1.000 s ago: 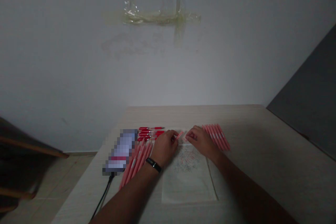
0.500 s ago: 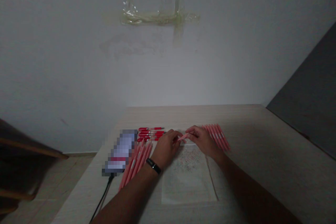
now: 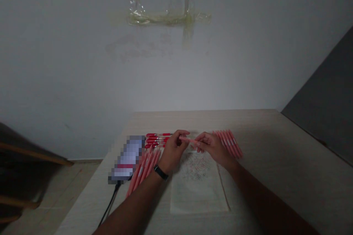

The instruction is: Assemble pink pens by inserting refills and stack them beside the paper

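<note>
One slim pink pen [image 3: 190, 140] sits pinched between the fingertips [image 3: 184, 134] of the left hand [image 3: 173, 152] and right hand [image 3: 213, 148], just above a translucent plastic sheet [image 3: 197, 185]; more pink pens [image 3: 228, 143] lie side by side beyond that sheet's far right corner, on the pale wooden surface [image 3: 256, 136].

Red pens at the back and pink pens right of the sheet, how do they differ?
The red pens are deep red with pale sections; the pink pens are pale pink with white bands. The red pens lie nearly level across the view; the pink pens slant down to the right. The red pens sit left of the sheet, the pink pens right of it. Both lie side by side on the table.
</note>
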The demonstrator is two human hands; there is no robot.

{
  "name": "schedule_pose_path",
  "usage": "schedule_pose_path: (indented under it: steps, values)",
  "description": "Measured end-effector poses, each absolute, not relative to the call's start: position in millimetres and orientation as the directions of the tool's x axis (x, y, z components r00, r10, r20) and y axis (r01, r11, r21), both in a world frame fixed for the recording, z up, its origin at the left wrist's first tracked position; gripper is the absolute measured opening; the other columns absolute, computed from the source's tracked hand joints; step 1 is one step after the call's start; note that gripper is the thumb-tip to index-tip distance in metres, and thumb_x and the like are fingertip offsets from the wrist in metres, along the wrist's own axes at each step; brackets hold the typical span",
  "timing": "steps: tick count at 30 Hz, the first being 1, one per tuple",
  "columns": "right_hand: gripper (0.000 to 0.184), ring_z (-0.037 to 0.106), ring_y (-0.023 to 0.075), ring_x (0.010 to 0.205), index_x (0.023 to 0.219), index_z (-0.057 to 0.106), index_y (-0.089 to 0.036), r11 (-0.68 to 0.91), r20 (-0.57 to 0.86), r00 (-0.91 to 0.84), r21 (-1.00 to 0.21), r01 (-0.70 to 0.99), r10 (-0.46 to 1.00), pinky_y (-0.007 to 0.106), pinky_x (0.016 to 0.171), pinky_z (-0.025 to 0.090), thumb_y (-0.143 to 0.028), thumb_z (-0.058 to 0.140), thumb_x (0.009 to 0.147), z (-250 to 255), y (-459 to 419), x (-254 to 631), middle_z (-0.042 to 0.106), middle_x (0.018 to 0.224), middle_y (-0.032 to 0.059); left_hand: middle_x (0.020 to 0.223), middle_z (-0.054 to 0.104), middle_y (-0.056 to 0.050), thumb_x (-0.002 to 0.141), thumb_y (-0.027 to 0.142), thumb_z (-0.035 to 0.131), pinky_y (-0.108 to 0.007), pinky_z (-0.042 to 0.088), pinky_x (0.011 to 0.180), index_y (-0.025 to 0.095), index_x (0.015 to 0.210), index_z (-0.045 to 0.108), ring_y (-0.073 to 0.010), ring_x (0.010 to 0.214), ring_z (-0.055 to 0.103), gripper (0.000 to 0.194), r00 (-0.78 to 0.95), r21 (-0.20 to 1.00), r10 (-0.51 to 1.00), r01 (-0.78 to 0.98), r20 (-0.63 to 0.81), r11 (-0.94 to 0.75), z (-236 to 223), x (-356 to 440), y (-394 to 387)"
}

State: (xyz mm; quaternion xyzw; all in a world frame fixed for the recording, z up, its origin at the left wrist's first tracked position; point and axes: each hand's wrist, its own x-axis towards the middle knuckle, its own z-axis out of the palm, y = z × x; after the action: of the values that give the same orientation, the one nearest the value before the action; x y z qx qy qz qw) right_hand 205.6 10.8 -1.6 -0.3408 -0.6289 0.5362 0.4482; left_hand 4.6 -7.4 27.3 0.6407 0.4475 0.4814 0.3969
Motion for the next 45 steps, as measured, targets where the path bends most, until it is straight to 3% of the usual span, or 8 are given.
schedule_pose_path:
  steps: [14,20,25,31,36,45]
  values:
    - [0.04,0.065,0.0139,0.062,0.089,0.062,-0.018,0.088,0.077,-0.359,-0.996,0.015,0.93,0.026,0.057,0.049,-0.052,0.077,0.075,-9,12,206,0.071,0.077,0.0022,0.084,0.061,-0.001,0.088,0.038,0.061,-0.022,0.041,0.065,0.017,0.097,0.063,-0.0122,0.071,0.052,0.023,0.098,0.923,0.951,0.232,0.292,-0.308,29,5,-7]
    - [0.038,0.065,0.0149,0.056,0.085,0.059,-0.018,0.109,0.103,-0.275,-0.994,0.008,0.956,0.025,0.051,0.047,-0.05,0.078,0.075,-8,16,210,0.07,0.066,0.0012,0.076,0.056,0.001,0.082,0.027,0.062,-0.022,0.039,0.064,0.017,0.084,0.059,-0.012,0.069,0.049,0.011,0.099,0.91,0.948,0.266,0.302,-0.318,31,5,-6]
    - [0.031,0.063,0.0145,0.056,0.084,0.063,-0.017,0.164,0.137,-0.211,-0.98,0.117,0.968,0.025,0.051,0.044,-0.045,0.074,0.079,-3,17,213,0.068,0.065,0.0009,0.074,0.06,0.001,0.078,0.02,0.062,-0.024,0.04,0.065,0.017,0.08,0.059,-0.0135,0.07,0.053,0.005,0.161,0.849,0.948,0.422,0.276,-0.319,33,3,-8]
    - [0.021,0.064,0.0179,0.07,0.081,0.066,-0.018,0.306,0.267,-0.158,-0.897,0.319,0.95,0.029,0.064,0.049,-0.038,0.073,0.082,-6,18,214,0.069,0.075,0.0036,0.082,0.067,-0.002,0.08,0.017,0.06,-0.026,0.043,0.071,0.017,0.089,0.064,-0.0162,0.078,0.06,0.01,0.173,0.748,0.948,0.582,0.269,-0.318,26,0,-5]
    - [0.013,0.061,0.0178,0.079,0.076,0.067,-0.02,0.44,0.372,-0.234,-0.738,0.511,0.898,0.03,0.071,0.047,-0.028,0.075,0.083,-11,13,205,0.064,0.082,0.003,0.086,0.068,-0.003,0.082,0.017,0.059,-0.027,0.043,0.07,0.018,0.096,0.065,-0.0158,0.076,0.061,0.015,0.167,0.701,0.949,0.642,0.266,-0.309,21,-2,-4]
    - [0.016,0.059,0.0204,0.089,0.078,0.065,-0.02,0.503,0.383,-0.328,-0.617,0.605,0.864,0.032,0.079,0.044,-0.02,0.081,0.078,-13,10,192,0.063,0.086,0.0027,0.086,0.069,-0.004,0.084,0.02,0.06,-0.025,0.045,0.066,0.017,0.1,0.065,-0.0147,0.072,0.062,0.017,0.162,0.713,0.96,0.644,0.226,-0.277,16,-1,-4]
